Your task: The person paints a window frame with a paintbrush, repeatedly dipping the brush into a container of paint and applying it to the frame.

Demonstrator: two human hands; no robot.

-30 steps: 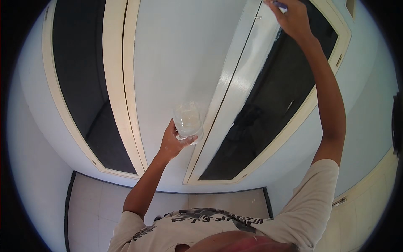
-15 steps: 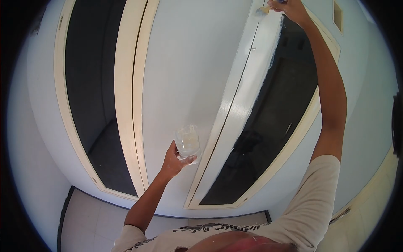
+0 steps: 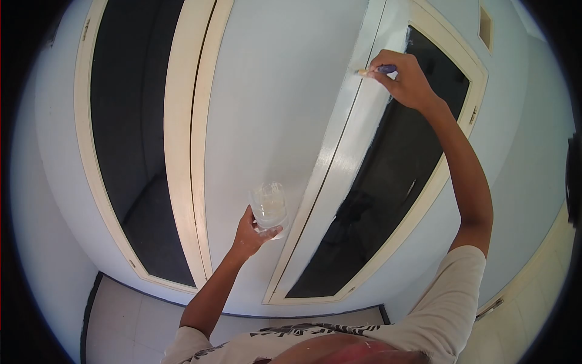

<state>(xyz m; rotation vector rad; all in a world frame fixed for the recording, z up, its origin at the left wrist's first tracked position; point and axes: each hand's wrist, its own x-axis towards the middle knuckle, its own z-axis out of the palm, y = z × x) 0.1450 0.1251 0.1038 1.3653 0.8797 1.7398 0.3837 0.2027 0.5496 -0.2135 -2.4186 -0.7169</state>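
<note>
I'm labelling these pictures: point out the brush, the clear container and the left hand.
Brush (image 3: 387, 69): head view, on its blue handle.
Clear container (image 3: 269, 205): head view, on its side.
Left hand (image 3: 250, 235): head view, on its middle.

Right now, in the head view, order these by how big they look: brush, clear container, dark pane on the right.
1. Dark pane on the right, largest by far.
2. Clear container.
3. Brush, smallest as it shows; the right hand hides part of it.

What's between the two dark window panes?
In the head view: a cream frame, pale wall, then a whiter frame. The left hand holds a clear container in front of the wall.
</note>
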